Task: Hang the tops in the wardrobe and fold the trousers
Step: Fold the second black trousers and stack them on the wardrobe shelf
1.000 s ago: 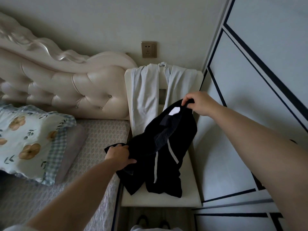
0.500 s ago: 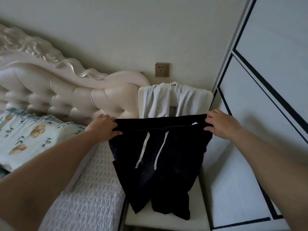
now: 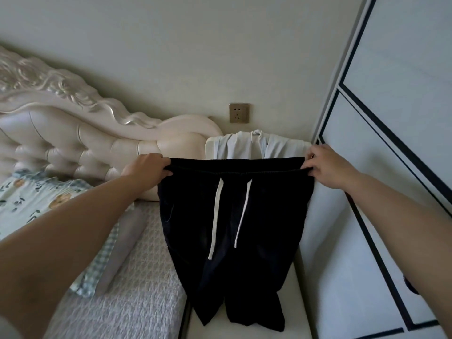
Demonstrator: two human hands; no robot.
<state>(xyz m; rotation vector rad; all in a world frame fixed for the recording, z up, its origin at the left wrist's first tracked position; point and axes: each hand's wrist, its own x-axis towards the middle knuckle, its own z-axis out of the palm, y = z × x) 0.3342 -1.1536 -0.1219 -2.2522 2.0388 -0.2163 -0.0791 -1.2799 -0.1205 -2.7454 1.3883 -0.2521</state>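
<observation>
The hems of the black drawstring trousers [image 3: 234,216] touch the front of the cream chair seat [image 3: 302,302], which stands between the bed [image 3: 137,277] and the wardrobe door [image 3: 367,216]. The trousers hang stretched flat with both white cords dangling. The left hand [image 3: 146,170] and the right hand [image 3: 327,167] each grip one end of the waistband, fingers curled over it. Behind, a pale garment [image 3: 242,145] drapes over the chair back, below a wall socket [image 3: 239,113].
</observation>
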